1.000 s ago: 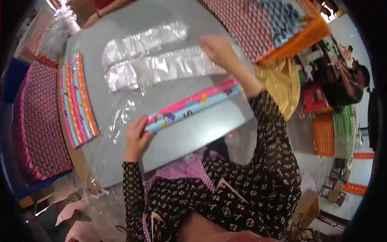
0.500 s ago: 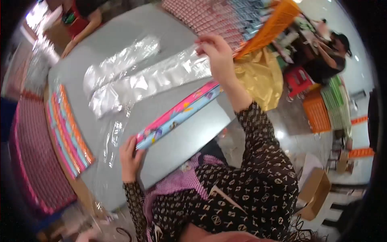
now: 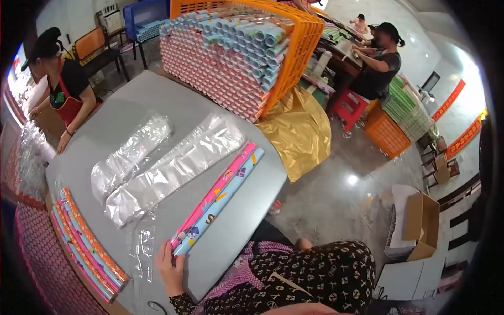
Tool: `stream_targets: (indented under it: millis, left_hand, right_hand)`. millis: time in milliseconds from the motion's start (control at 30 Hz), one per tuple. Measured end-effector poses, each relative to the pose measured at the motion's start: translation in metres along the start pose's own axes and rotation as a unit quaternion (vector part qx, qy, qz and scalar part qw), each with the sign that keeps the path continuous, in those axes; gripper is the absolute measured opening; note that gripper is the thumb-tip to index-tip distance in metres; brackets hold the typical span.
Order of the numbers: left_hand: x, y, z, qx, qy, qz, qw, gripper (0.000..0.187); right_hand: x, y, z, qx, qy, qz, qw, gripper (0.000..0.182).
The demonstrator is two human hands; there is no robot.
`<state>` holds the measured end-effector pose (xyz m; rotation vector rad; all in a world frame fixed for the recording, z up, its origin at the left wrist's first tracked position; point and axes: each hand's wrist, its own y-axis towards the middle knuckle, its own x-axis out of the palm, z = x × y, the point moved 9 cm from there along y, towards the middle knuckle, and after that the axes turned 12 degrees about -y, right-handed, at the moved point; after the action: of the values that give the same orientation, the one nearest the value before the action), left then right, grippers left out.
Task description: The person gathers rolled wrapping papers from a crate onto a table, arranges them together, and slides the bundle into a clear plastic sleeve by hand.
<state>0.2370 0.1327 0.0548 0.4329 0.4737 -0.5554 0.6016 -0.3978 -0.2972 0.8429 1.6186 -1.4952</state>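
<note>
Two rolls of wrapping paper lie side by side on the grey table, a pink roll (image 3: 214, 194) and a light blue roll (image 3: 223, 202) with a cartoon pattern. At their near ends, my left hand (image 3: 170, 268) grips them between thumb and fingers. Beside the rolls lies a stack of clear plastic sleeves (image 3: 178, 165), with a second stack of sleeves (image 3: 131, 155) farther left. Of my right hand (image 3: 303, 244) only a small patch of skin shows low beside my body, past the table edge; its fingers are hidden.
An orange crate (image 3: 299, 58) full of rolls stands at the table's far side, above gold sheeting (image 3: 299, 131). Several wrapped rolls (image 3: 86, 241) lie along the left edge. A co-worker (image 3: 68, 94) stands at the far left; another person (image 3: 378, 63) sits at the right. An open cardboard box (image 3: 422, 226) rests on the floor.
My right hand has left the far end of the plastic sleeves and drawn back down beside my body. My left hand stays at the rolls' near ends. The view has shifted, showing more of the room.
</note>
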Motion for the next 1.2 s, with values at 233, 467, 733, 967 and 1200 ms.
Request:
stream_targets:
  millis: [233, 467, 733, 967, 1200]
  left_hand:
    - [0.001, 0.003, -0.002, 0.006, -0.017, 0.008, 1.000, 0.053]
    - [-0.001, 0.004, -0.002, -0.016, 0.006, -0.003, 1.000, 0.053]
    - [-0.003, 0.005, 0.001, -0.013, -0.007, 0.009, 1.000, 0.053]
    - [0.000, 0.004, -0.003, -0.014, 0.010, -0.012, 1.000, 0.053]
    - [-0.003, 0.006, 0.007, -0.037, 0.004, 0.000, 0.999, 0.052]
  right_hand:
    - [-0.048, -0.005, -0.152, -0.128, -0.178, -0.080, 0.972, 0.025]
    - [-0.064, 0.008, -0.190, -0.123, -0.085, -0.030, 0.988, 0.025]
    - [-0.050, -0.028, -0.164, -0.397, -0.312, -0.145, 0.851, 0.029]
    - [-0.045, -0.047, -0.155, -0.404, -0.334, -0.205, 0.827, 0.029]
    - [-0.022, -0.081, -0.138, -0.442, -0.398, -0.301, 0.745, 0.029]
